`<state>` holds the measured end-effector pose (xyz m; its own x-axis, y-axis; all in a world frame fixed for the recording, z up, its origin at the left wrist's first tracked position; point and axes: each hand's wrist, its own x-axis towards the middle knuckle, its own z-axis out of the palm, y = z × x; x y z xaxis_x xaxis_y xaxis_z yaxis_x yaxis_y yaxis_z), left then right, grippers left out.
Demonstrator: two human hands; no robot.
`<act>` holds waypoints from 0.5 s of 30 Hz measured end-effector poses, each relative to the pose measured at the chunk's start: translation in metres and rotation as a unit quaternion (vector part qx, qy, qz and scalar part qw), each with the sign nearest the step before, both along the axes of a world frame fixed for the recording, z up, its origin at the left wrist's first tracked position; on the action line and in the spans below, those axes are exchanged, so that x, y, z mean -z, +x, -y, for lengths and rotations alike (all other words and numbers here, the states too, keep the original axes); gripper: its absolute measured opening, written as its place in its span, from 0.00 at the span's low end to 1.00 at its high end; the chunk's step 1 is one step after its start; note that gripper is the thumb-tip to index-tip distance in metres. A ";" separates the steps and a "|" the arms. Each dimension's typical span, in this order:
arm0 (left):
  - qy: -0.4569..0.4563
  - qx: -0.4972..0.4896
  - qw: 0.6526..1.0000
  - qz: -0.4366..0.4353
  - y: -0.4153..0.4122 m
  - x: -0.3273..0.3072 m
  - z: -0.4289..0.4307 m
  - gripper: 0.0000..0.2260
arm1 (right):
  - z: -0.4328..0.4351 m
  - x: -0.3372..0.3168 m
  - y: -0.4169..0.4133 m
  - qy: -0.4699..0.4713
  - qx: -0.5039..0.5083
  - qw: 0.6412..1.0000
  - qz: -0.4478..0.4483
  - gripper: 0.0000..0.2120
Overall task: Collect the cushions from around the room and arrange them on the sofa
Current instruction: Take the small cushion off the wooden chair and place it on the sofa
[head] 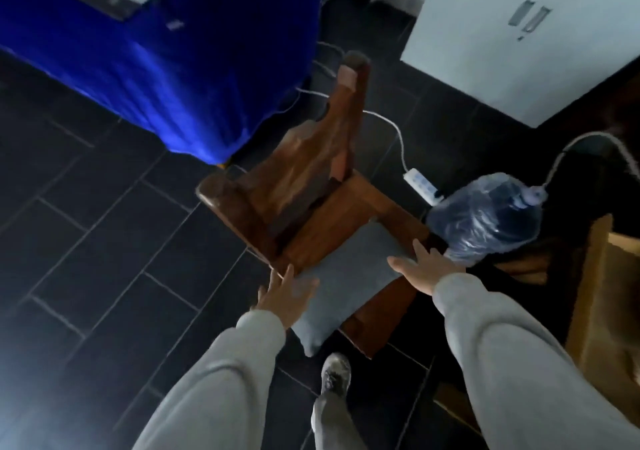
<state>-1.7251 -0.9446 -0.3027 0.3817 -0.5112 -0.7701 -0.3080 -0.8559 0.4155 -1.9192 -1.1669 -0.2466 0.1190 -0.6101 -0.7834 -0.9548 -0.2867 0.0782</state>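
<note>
A grey cushion (346,276) lies on the seat of a wooden chair (304,186), its near corner hanging over the seat's front edge. My left hand (285,292) is at the cushion's left edge, fingers spread. My right hand (420,266) rests at the cushion's right edge, fingers also spread. Neither hand has closed around the cushion. No sofa is in view.
A table under a blue cloth (156,51) stands at the back left. A white cabinet (526,41) is at the back right. A plastic-wrapped water bottle (485,221) and a power strip (420,181) with cables sit right of the chair. My foot (336,377) is on dark tiles.
</note>
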 end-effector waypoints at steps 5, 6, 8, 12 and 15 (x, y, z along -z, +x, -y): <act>0.034 -0.162 0.985 -0.050 -0.043 0.077 -0.023 0.39 | 0.025 0.090 0.005 0.014 -0.048 0.999 0.011 0.48; 0.036 -0.189 0.980 -0.045 -0.049 0.089 -0.026 0.39 | 0.029 0.104 0.007 0.013 -0.047 0.998 0.025 0.49; 0.030 -0.245 0.968 -0.044 -0.058 0.110 -0.030 0.39 | 0.038 0.131 0.013 0.011 -0.032 0.997 0.065 0.51; -0.029 -0.385 0.918 -0.092 -0.065 0.140 -0.030 0.37 | 0.047 0.165 0.028 0.030 0.066 0.988 0.134 0.52; -0.038 -0.504 0.848 -0.162 -0.063 0.150 -0.030 0.47 | 0.044 0.180 0.034 0.024 0.122 0.983 0.135 0.53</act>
<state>-1.7884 -0.9145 -0.4523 0.4279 -0.1043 -0.8978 0.7043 -0.5841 0.4035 -1.8853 -1.2113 -0.4263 0.1822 -0.6101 -0.7711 -0.9796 -0.0447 -0.1961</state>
